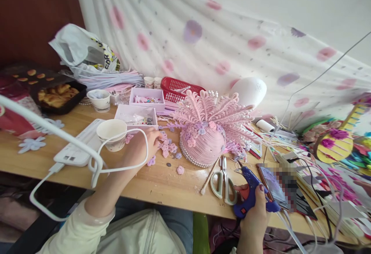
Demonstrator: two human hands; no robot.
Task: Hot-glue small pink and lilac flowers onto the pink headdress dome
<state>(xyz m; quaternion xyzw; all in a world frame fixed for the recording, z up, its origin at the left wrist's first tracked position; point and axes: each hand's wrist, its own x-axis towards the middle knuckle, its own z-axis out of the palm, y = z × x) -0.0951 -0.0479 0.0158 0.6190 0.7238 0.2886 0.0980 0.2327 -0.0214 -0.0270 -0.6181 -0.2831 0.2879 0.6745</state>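
My right hand (pixel 256 213) is wrapped around a blue glue gun (pixel 251 186), its nozzle pointing up and to the left. At the pile of small pink and purple flowers (pixel 166 146), my left hand (pixel 146 142) has its fingers curled together; what they pinch, if anything, is hidden. Between the hands stands a pink dome-shaped headdress (pixel 203 149), wrapped in cord, edged with pearls and topped with feathery pink plumes (pixel 214 111). Scissors (pixel 223 182) and a thin stick (pixel 210 175) lie beside it. One loose pink flower (pixel 180 170) rests in front.
A white cable (pixel 121 131) loops across my left forearm near a paper cup (pixel 111 132) and a power bank (pixel 78 142). Bead boxes (pixel 136 109), a red basket (pixel 174 92) and a white foam head (pixel 249 90) stand behind. Phones (pixel 278 188) and cords crowd the right.
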